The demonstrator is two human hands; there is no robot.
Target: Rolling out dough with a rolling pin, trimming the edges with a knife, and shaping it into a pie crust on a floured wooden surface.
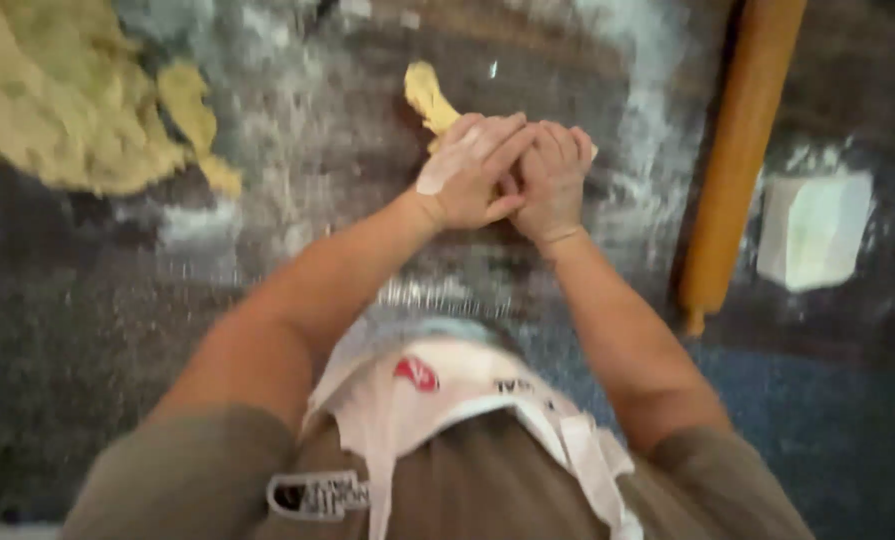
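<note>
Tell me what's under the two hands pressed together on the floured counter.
A yellow dough piece sticks out beyond the left hand and right hand, lying on the floured counter. How much dough lies beneath the palms is covered.

Yellow dough piece (425, 96), tan rolling pin (739, 150), flour-streaked dark worktop (297, 150).

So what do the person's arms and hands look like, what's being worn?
Both forearms are bare, with short olive-brown sleeves at the shoulders. The left hand and right hand wear no gloves; white flour dusts the left one. A white apron hangs in front.
</note>
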